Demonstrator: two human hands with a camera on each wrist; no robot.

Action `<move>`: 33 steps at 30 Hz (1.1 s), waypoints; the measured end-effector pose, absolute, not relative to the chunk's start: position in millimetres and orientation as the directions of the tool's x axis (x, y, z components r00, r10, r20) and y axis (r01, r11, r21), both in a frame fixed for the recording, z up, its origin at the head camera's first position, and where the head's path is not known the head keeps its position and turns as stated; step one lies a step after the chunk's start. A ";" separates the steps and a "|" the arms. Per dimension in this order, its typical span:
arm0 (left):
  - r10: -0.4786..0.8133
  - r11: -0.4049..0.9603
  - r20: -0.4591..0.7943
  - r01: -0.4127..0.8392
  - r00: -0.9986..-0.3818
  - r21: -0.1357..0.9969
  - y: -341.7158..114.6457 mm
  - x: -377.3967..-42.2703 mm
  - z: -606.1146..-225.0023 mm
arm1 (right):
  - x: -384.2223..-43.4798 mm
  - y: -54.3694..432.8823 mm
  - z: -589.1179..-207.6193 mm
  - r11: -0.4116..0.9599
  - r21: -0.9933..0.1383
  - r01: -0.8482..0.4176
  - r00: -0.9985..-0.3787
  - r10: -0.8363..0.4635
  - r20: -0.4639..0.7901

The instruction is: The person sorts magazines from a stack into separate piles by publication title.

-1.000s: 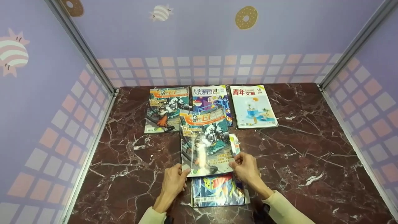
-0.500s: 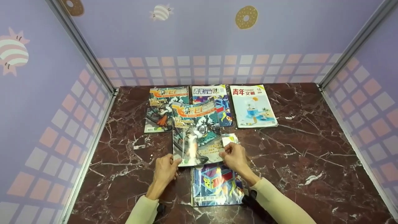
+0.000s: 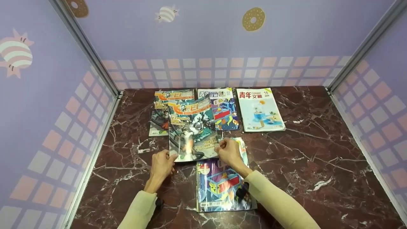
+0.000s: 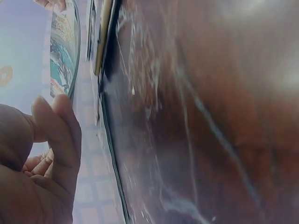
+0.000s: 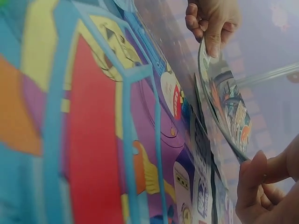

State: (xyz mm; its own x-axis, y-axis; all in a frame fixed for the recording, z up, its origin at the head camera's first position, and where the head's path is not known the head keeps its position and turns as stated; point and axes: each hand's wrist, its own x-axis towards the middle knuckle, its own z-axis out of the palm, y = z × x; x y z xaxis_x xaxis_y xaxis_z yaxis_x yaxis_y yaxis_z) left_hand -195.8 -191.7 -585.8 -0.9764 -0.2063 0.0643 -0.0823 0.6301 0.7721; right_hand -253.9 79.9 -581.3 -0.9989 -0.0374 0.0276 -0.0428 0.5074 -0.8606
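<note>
Both hands hold one magazine (image 3: 192, 130) with an orange title and a dark comic-style cover. The left hand (image 3: 161, 163) pinches its near left corner, thumb on top; the right hand (image 3: 229, 152) pinches its near right edge. In the right wrist view the magazine (image 5: 226, 100) is raised and bends between the two hands. Seen from the head, it overlaps a matching magazine (image 3: 157, 124) lying at the back left. Beneath the right forearm lies a stack of magazines (image 3: 219, 190), a blue and purple cover on top.
At the back of the dark red marble table (image 3: 302, 159) lie a purple-covered magazine (image 3: 227, 111) and a white magazine (image 3: 262, 111) with a blue island picture. Lilac panels (image 3: 210, 38) with a tile pattern wall in the back and both sides.
The held magazine has moved left and away from the body with both hands, toward the matching one at the back left. More of the stack's top cover now shows.
</note>
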 end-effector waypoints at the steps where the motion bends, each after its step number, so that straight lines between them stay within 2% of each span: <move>1: -0.216 0.628 0.058 -0.093 -0.975 0.773 -194.0 -198.1 -585.3 | -256.7 77.1 -581.6 0.501 -0.864 -0.047 -0.999 -0.045 0.028; 7: -0.215 0.616 0.043 -0.102 -0.976 0.781 -211.3 -216.0 -587.4 | -272.9 61.7 -582.6 0.479 -0.875 -0.072 -0.996 -0.085 0.035; 13: -0.212 0.631 0.025 -0.118 -0.977 0.767 -244.2 -249.9 -634.7 | -288.2 47.7 -585.8 0.491 -0.866 -0.093 -0.994 -0.097 0.052; 15: -0.216 0.641 0.032 -0.117 -0.976 0.758 -251.2 -255.0 -640.2 | -292.4 42.4 -586.6 0.490 -0.866 -0.096 -0.993 -0.110 0.047; 22: -0.213 0.682 0.114 -0.064 -0.970 0.728 -259.8 -260.1 -610.1 | -312.9 19.9 -586.2 0.497 -0.859 -0.123 -0.989 -0.130 0.066; 25: -0.191 0.695 0.177 -0.006 -0.966 0.719 -271.3 -274.6 -621.0 | -323.4 12.0 -587.7 0.505 -0.856 -0.113 -0.992 -0.112 0.065; 29: -0.202 0.726 0.160 -0.038 -0.966 0.687 -270.4 -281.7 -607.2 | -358.0 5.3 -627.1 0.494 -0.861 -0.124 -0.991 -0.103 0.084; 33: -0.215 0.771 0.116 -0.096 -0.970 0.630 -282.0 -307.3 -624.8 | -385.6 -0.5 -657.0 0.501 -0.855 -0.132 -0.990 -0.110 0.088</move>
State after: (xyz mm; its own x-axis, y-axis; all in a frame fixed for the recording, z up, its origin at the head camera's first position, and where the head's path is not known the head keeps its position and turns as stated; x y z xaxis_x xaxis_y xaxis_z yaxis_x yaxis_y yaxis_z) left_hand -307.3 -282.0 -624.8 -0.9696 -0.2154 0.1164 -0.0956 0.7707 0.6300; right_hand -385.6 -0.5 -657.0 -0.9900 -0.1102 0.0878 -0.1316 0.5009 -0.8554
